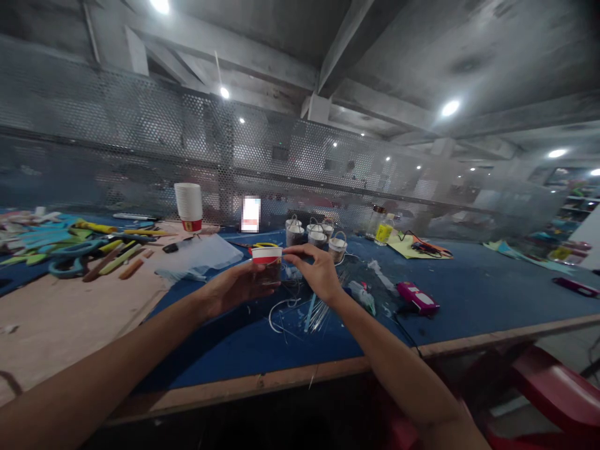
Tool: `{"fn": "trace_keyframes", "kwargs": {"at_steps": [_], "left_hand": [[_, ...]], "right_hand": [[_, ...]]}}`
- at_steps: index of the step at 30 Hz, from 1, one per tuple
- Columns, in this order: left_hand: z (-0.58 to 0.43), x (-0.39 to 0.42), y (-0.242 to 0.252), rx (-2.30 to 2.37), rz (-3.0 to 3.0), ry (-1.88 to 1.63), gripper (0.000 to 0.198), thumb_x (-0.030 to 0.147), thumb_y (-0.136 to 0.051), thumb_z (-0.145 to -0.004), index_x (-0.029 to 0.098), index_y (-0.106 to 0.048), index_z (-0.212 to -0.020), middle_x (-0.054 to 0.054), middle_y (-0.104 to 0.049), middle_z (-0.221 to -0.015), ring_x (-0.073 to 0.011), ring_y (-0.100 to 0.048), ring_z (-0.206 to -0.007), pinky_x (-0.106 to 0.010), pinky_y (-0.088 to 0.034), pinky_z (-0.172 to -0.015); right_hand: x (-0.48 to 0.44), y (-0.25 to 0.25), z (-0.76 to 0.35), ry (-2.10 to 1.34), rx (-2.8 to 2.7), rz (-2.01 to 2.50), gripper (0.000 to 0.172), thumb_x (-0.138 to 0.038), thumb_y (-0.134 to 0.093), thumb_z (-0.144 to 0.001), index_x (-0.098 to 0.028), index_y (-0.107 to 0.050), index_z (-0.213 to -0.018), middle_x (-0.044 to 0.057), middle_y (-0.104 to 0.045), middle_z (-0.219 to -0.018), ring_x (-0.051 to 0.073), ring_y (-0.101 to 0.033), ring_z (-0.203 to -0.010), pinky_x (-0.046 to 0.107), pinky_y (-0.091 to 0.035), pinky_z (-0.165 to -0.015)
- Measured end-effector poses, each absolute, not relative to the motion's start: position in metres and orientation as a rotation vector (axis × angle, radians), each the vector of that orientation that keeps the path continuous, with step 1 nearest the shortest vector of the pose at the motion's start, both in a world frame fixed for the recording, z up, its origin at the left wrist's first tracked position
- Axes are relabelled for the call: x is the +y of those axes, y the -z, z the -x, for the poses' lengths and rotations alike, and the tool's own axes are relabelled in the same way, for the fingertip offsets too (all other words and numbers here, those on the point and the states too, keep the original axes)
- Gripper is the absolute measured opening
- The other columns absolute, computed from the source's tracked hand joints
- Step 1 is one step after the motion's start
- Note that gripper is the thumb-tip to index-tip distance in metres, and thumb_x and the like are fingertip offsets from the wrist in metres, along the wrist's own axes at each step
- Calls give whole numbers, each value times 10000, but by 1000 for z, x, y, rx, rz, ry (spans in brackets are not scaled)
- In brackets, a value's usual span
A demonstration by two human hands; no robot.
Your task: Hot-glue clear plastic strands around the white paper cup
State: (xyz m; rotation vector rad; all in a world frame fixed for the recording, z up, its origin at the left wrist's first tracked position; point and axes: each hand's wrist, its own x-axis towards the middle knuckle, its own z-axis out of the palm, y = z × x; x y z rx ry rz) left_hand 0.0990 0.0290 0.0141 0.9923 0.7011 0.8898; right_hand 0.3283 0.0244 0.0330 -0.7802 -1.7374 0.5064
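Note:
My left hand (234, 289) is wrapped round a small paper cup (267, 257) with a white rim, a red band and a brown lower part. The cup is upright above the blue table. At the right side of its rim, the thumb and fingers of my right hand (316, 269) are pinched together on the edge. Just behind stand several small bucket-like cups (317, 235) with thin looped handles. Below my right hand lie thin clear strips (319, 315) and a curled white cord (276, 315).
A stack of white paper cups (189, 201) stands at the back left, near scissors (70, 257) and coloured sticks. To the right are a purple box-like device (417, 298), a yellow-labelled bottle (384, 230) and yellow paper (417, 245). A perforated metal screen (281, 153) runs behind the table.

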Motion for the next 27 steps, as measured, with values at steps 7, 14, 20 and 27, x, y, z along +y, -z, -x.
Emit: {"fn": "trace_keyframes", "kwargs": {"at_steps": [7,14,20,27], "left_hand": [[-99,26,-16,719,-1010,-897,523,244,-847,-853,157,-724,-1354,-162,-768,-1422,-354,-622,-1439,-424,-586,-1062],[-102,25,-18,698,-946,-947,394,145,-796,-821,146,-765,-1214,-149,-832,-1248,-339,-712,-1310,-389,-610,-1038],[-103,24,-19,642,-964,-954,431,143,-787,-847,132,-745,-1276,-154,-825,-1277,-334,-709,-1313,-422,-577,-1108],[-103,25,-19,638,-905,-985,417,64,-661,-912,98,-725,-1323,-159,-828,-1228,-295,-762,-1193,-405,-624,-1027]], "right_hand": [[27,-30,-332,-248,-1792,817,153,-339,-705,-1022,-225,-808,-1022,80,-805,-1049,237,-732,-979,358,-575,-960],[31,-27,-335,-116,-1935,766,174,-245,-670,-1056,-261,-829,-1123,82,-787,-1118,245,-725,-1063,380,-555,-999],[34,-27,-340,168,-2009,781,170,-162,-683,-1050,-227,-834,-1092,102,-748,-1034,265,-694,-1044,404,-528,-966],[29,-29,-333,78,-1855,742,61,-231,-745,-1034,-221,-785,-990,60,-729,-986,218,-679,-942,356,-549,-911]]}}
